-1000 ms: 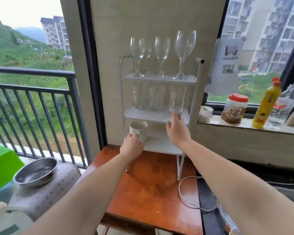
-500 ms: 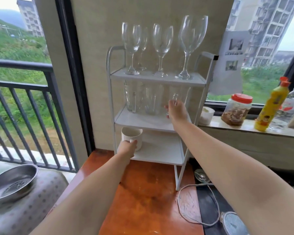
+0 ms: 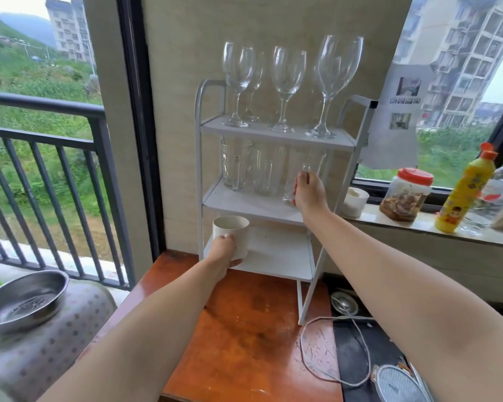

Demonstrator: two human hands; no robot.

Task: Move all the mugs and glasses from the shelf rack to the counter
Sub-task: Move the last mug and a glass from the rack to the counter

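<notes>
Both hands have closed in since the earlier frames: right hand (image 3: 308, 192) went from under the middle shelf edge up to the tumbler (image 3: 304, 177), left hand (image 3: 225, 250) went from touching the mug (image 3: 231, 235) to wrapping it. Left fingers now curl round the mug's lower side, thumb underneath; mug looks just lifted or tipped off the bottom tier of the shelf rack (image 3: 276, 134), can't tell which. Right fingers grasp the right-hand tumbler, which sits on the middle tier. Two more tumblers (image 3: 250, 169) beside it are untouched, and at least four wine glasses (image 3: 288, 88) stand on top. Nothing of the set shows on the bench (image 3: 244, 338) yet, so the task looks barely started: first pair in hand, withdrawal next. Watch the tumbler's rim under the top shelf on the way out.
</notes>
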